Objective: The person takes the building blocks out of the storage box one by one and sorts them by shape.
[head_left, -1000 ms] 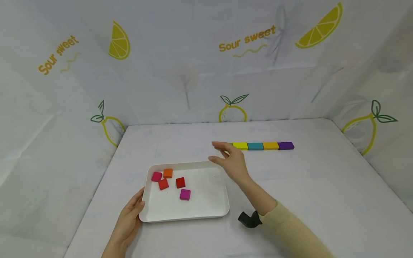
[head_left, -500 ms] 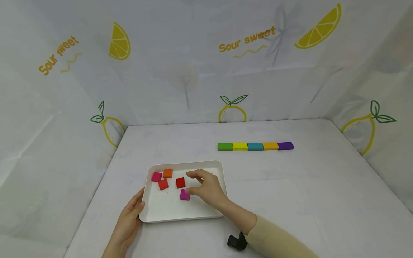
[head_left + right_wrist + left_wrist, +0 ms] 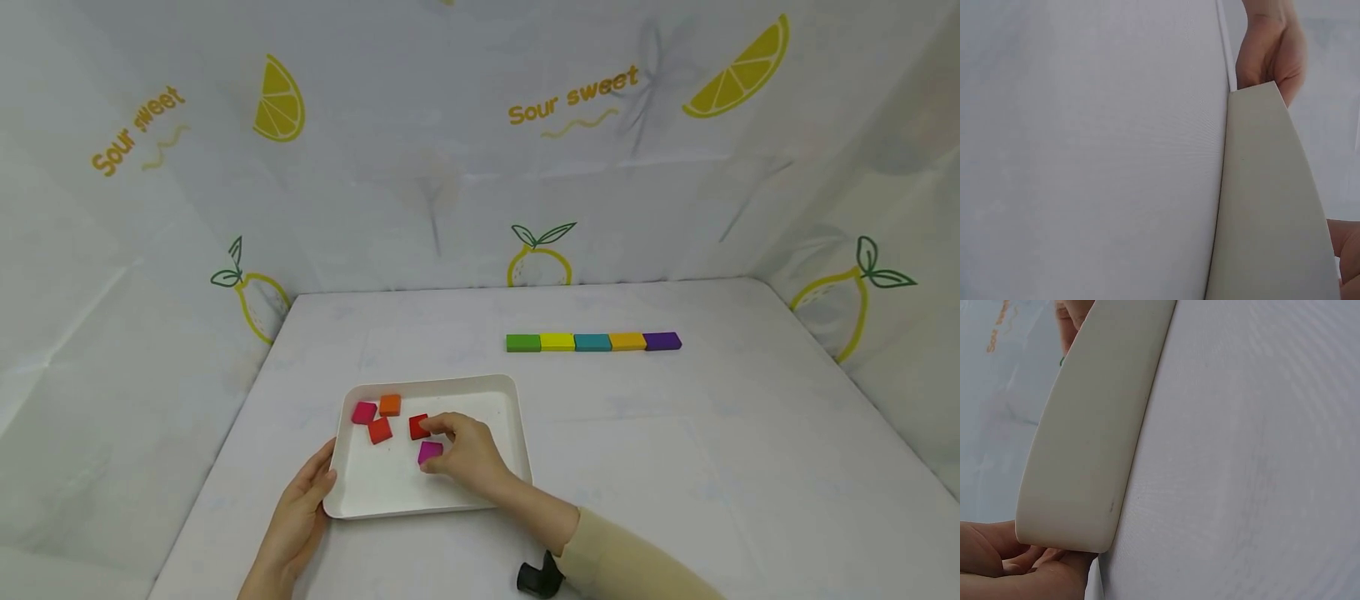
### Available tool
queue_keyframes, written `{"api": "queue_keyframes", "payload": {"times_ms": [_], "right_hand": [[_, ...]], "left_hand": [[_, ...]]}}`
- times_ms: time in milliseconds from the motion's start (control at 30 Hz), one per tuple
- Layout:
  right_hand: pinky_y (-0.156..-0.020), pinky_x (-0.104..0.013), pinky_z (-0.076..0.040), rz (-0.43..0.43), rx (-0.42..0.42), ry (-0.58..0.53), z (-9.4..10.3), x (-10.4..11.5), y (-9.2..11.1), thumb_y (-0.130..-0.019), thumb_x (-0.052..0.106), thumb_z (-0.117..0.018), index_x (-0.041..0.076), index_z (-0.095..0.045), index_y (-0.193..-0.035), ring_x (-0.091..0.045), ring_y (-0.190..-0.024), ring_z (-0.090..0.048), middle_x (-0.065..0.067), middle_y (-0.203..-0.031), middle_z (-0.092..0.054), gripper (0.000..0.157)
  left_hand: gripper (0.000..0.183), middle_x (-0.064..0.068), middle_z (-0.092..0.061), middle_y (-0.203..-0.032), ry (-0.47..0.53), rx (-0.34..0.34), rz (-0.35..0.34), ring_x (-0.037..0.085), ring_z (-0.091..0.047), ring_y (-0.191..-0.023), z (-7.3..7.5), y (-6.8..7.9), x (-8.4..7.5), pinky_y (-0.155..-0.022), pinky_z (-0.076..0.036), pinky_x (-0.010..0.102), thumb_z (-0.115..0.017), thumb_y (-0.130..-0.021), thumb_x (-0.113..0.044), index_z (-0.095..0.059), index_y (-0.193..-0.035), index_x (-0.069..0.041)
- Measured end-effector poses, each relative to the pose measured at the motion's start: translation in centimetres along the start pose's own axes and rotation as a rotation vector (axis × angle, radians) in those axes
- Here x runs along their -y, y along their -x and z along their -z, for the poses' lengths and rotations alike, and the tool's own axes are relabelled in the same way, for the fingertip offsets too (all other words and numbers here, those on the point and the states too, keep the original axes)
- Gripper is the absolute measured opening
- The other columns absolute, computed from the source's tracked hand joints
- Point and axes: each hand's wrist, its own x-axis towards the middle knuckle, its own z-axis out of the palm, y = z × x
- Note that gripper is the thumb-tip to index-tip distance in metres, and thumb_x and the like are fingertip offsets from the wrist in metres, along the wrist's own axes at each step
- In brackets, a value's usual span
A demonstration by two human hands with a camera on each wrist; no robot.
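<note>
A white tray (image 3: 435, 508) holds several small blocks. My left hand (image 3: 292, 517) grips its left edge, thumb at the rim; the left wrist view shows the fingers (image 3: 1054, 575) against the tray's end wall. Over the tray's middle is my right hand (image 3: 468, 454), thumb and index finger spread around a magenta block (image 3: 431, 451). The thumb tip is at the block's near side. The index fingertip overlaps a dark red block (image 3: 417, 428). A pink block (image 3: 364, 412), an orange block (image 3: 390, 405) and a lighter red block (image 3: 379, 430) lie toward the far left corner.
Behind the tray on the white cloth, a straight row of blocks lies end to end: green (image 3: 522, 343), yellow (image 3: 557, 342), teal (image 3: 592, 342), orange-yellow (image 3: 627, 342) and purple (image 3: 662, 342). A black curved piece (image 3: 540, 577) shows beside the right sleeve (image 3: 630, 558).
My right hand has come from near the green block, down and left into the tray, to the magenta block. The left hand and the tray have stayed in place.
</note>
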Motion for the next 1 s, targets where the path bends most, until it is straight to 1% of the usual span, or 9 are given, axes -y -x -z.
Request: {"api": "queue_keyframes", "payload": {"times_ms": [67,200,267,333,433,500,700,867,1000], "right_hand": [[-0.103,-0.042,-0.052,0.001,0.001,0.013,-0.07,-0.15,0.02,-0.076,0.006,-0.083,0.005,-0.069,-0.118,-0.030,-0.118,-0.063,-0.010,-0.118,-0.071,0.044],[-0.102,-0.041,-0.053,0.013,0.006,0.048,-0.23,-0.51,-0.02,-0.075,0.004,-0.083,0.006,-0.070,-0.116,-0.028,-0.117,-0.063,-0.009,-0.118,-0.071,0.042],[-0.102,-0.040,-0.054,0.018,0.008,0.069,-0.33,-0.68,-0.04,-0.075,0.004,-0.083,0.007,-0.071,-0.115,-0.027,-0.117,-0.063,-0.008,-0.118,-0.072,0.042],[-0.101,-0.040,-0.054,0.020,0.011,0.083,-0.41,-0.80,-0.04,-0.075,0.003,-0.082,0.008,-0.071,-0.114,-0.027,-0.118,-0.063,-0.007,-0.117,-0.072,0.041],[-0.100,-0.040,-0.055,0.026,0.021,0.108,-0.50,-0.87,-0.01,-0.076,0.002,-0.081,0.007,-0.071,-0.115,-0.026,-0.116,-0.062,-0.007,-0.117,-0.072,0.041],[-0.098,-0.039,-0.056,0.030,0.029,0.122,-0.53,-0.86,0.02,-0.077,0.002,-0.080,0.007,-0.071,-0.115,-0.025,-0.114,-0.062,-0.007,-0.116,-0.072,0.040],[-0.096,-0.037,-0.057,0.045,0.041,0.140,-0.52,-0.76,0.12,-0.078,0.000,-0.079,0.005,-0.071,-0.115,-0.024,-0.112,-0.062,-0.008,-0.116,-0.071,0.039],[-0.096,-0.036,-0.057,0.056,0.038,0.155,-0.61,-0.77,0.12,-0.079,-0.001,-0.077,0.005,-0.071,-0.114,-0.024,-0.112,-0.063,-0.008,-0.115,-0.071,0.036],[-0.097,-0.037,-0.056,0.071,0.030,0.170,-0.72,-0.88,0.10,-0.080,-0.003,-0.076,0.004,-0.071,-0.113,-0.025,-0.112,-0.063,-0.009,-0.114,-0.072,0.035]], "left_hand": [[0.061,0.007,-0.009,-0.169,-0.004,0.000,0.002,-0.020,-0.038,-0.122,0.00,0.00,0.03,-0.098,-0.038,0.000,-0.041,-0.107,-0.027,-0.014,-0.159,-0.012],[0.061,0.005,-0.009,-0.169,-0.009,-0.003,0.009,-0.004,-0.029,-0.139,0.01,-0.07,0.04,-0.098,-0.037,-0.001,-0.041,-0.107,-0.027,-0.013,-0.159,-0.013],[0.061,0.005,-0.009,-0.169,-0.007,-0.002,0.010,0.000,-0.027,-0.141,0.02,-0.09,0.03,-0.098,-0.037,-0.001,-0.041,-0.107,-0.027,-0.014,-0.159,-0.013],[0.061,0.005,-0.008,-0.169,-0.005,0.000,0.008,-0.005,-0.029,-0.138,0.03,-0.11,0.04,-0.098,-0.037,-0.001,-0.041,-0.107,-0.028,-0.014,-0.159,-0.013],[0.061,0.006,-0.008,-0.169,-0.004,0.003,0.002,-0.018,-0.036,-0.125,0.04,-0.09,0.07,-0.098,-0.037,-0.001,-0.041,-0.107,-0.028,-0.014,-0.159,-0.012],[0.061,0.006,-0.008,-0.169,-0.004,0.004,0.000,-0.023,-0.038,-0.119,0.04,-0.08,0.08,-0.098,-0.037,-0.001,-0.041,-0.107,-0.028,-0.013,-0.159,-0.012],[0.062,0.006,-0.008,-0.169,-0.005,0.003,0.005,-0.021,-0.037,-0.120,-0.01,0.00,0.03,-0.098,-0.037,-0.001,-0.041,-0.107,-0.028,-0.013,-0.159,-0.012],[0.061,0.007,-0.008,-0.169,0.001,0.000,0.004,-0.020,-0.039,-0.121,-0.08,0.03,0.02,-0.098,-0.038,0.000,-0.041,-0.107,-0.027,-0.013,-0.159,-0.011],[0.060,0.006,-0.009,-0.169,-0.003,-0.005,0.009,-0.011,-0.035,-0.129,-0.11,0.00,0.02,-0.098,-0.038,-0.001,-0.040,-0.107,-0.026,-0.013,-0.159,-0.013]]}}
